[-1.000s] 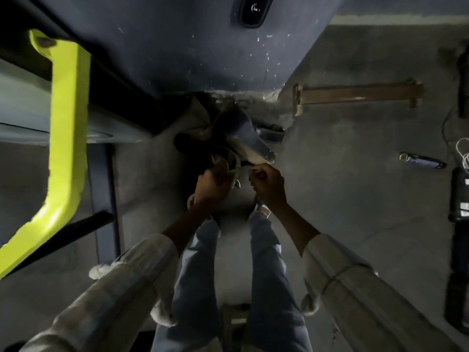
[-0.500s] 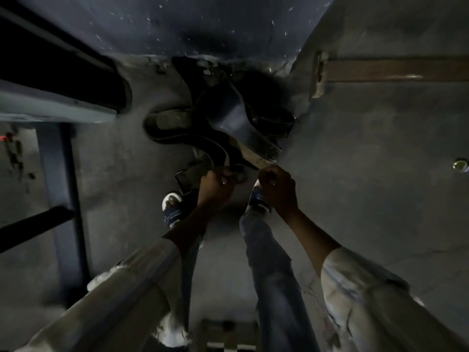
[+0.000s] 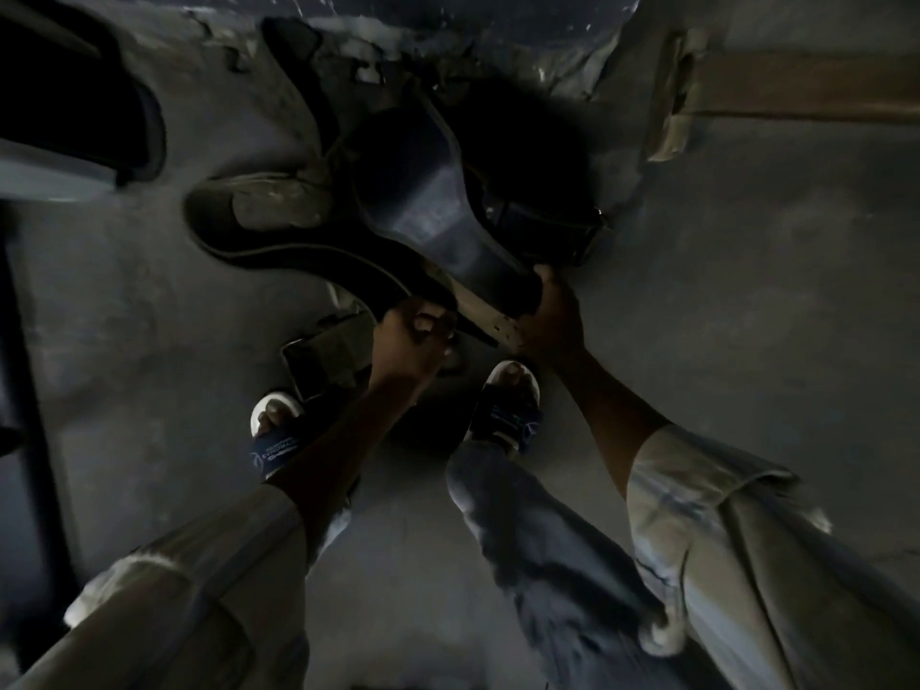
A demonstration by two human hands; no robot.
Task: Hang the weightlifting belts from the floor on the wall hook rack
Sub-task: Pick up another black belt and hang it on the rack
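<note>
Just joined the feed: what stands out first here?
Dark weightlifting belts lie piled on the floor at centre. Both hands grip their near ends: the left hand a dark strap, the right hand a wide belt's pale end. Sandalled feet stand just below.

Sandal strap (image 3: 271, 453) print too blurred to read

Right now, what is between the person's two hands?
In the head view, a pale worn strip of belt runs between the left hand and the right hand; each hand grips the belts.
</note>
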